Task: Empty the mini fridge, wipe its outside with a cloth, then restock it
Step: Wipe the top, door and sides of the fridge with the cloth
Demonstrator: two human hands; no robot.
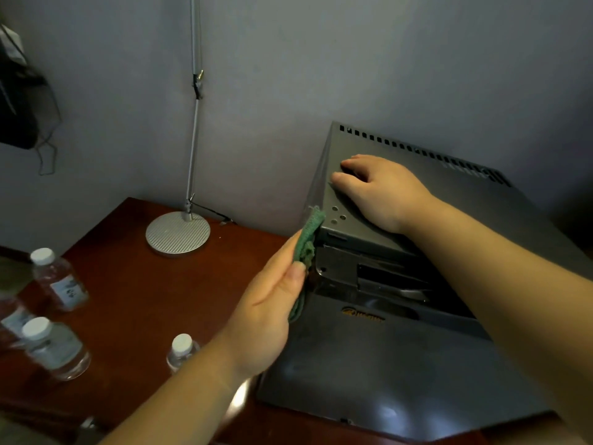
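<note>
The left hand [272,303] is pinching a green cloth [309,239] against the upper left front corner of the mini fridge [401,364], while the right hand [385,191] is lying flat and relaxed on its top. The fridge is standing on the table [144,284], its left side running back toward the wall, nearest the left hand. Water bottles [59,279] are standing well to the left.

Left of mini fridge [401,364]: bare table [144,284], open between lamp base [178,232] and water bottles [54,348].
Rear left: lamp base and pole [194,139], near the wall [288,75].
Front left: water bottles, one near the fridge's front corner.
Fridge flank: left hand [266,316] holding cloth [308,242] against it.
Fridge top: right hand [382,191] lying flat.
</note>
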